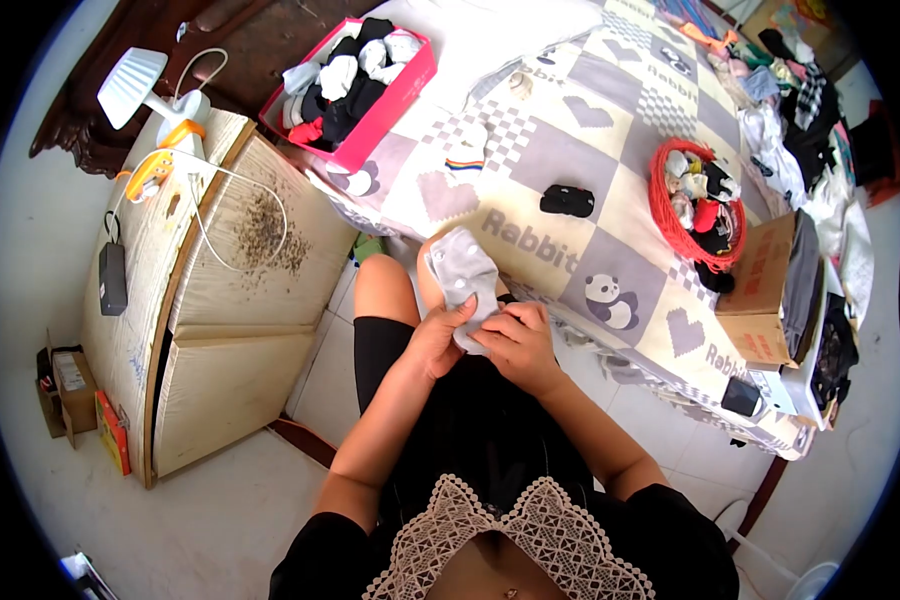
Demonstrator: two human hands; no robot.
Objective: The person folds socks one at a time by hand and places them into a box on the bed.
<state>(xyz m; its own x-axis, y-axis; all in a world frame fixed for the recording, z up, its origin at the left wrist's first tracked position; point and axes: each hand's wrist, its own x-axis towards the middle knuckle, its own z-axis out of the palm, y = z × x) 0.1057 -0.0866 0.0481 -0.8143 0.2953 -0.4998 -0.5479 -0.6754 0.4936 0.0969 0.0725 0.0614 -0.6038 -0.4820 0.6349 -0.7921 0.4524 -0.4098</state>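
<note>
A pair of light grey socks [462, 268], spotted with white, is held above my lap. My left hand [438, 338] grips the lower part, its thumb pressed on the fabric. The fingers of my right hand [516, 345] are closed on the other side of the same end, partly hiding it. On the bed beyond lie a folded black sock bundle [567, 201] and a white sock with a rainbow stripe [467, 152].
A pink box [395, 108] of socks stands at the bed's far left. A red basket [657, 190] of socks, a cardboard box [760, 290] and piled clothes [805, 130] are on the right. Left of me is a cabinet [235, 390] with a lamp [135, 85]. A phone [740, 396] lies near the bed's edge.
</note>
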